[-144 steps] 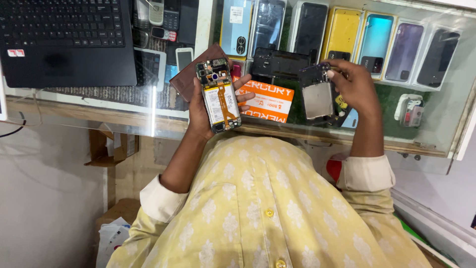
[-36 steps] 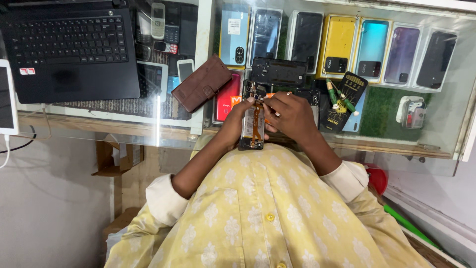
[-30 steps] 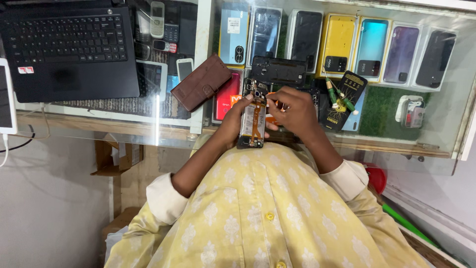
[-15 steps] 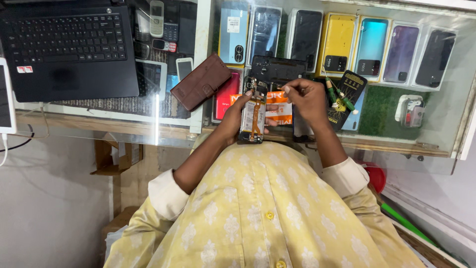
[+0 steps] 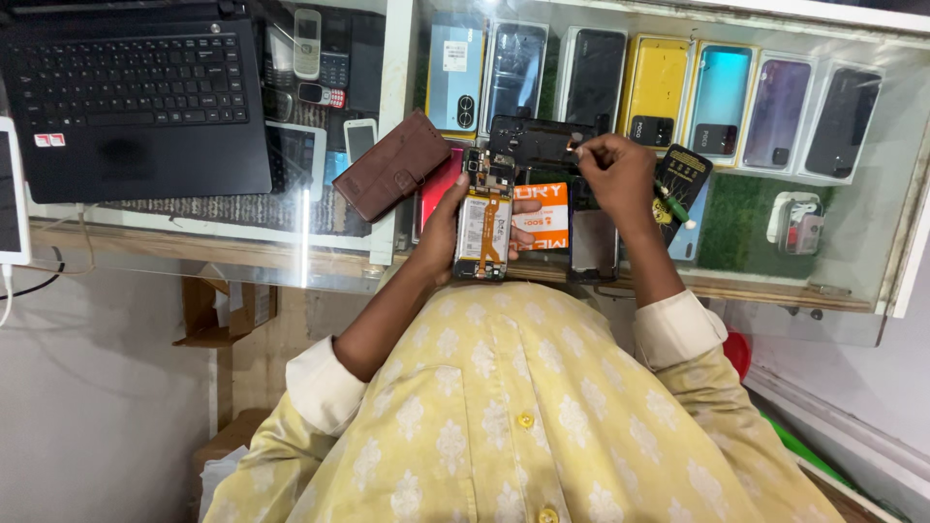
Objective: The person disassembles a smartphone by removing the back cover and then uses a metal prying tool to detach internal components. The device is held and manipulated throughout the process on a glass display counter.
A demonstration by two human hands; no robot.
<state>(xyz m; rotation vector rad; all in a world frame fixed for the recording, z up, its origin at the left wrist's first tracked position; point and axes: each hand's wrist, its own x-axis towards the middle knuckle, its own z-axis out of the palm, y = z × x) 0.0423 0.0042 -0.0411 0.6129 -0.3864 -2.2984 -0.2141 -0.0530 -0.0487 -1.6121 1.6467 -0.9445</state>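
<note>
phone in left hand

A black laptop sat open on the glass worktop. A brown wallet case lay beside it. Coloured phones lined the display beneath the glass.

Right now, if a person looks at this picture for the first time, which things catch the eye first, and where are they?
The opened phone with its back cover off and bare battery showing stands out at the centre, held in the left hand. Behind it, under the glass counter top, lies a row of phone back covers, the bright yellow back cover the loudest. The right hand rests on a black plastic phone frame, and a black laptop fills the far left.
</note>
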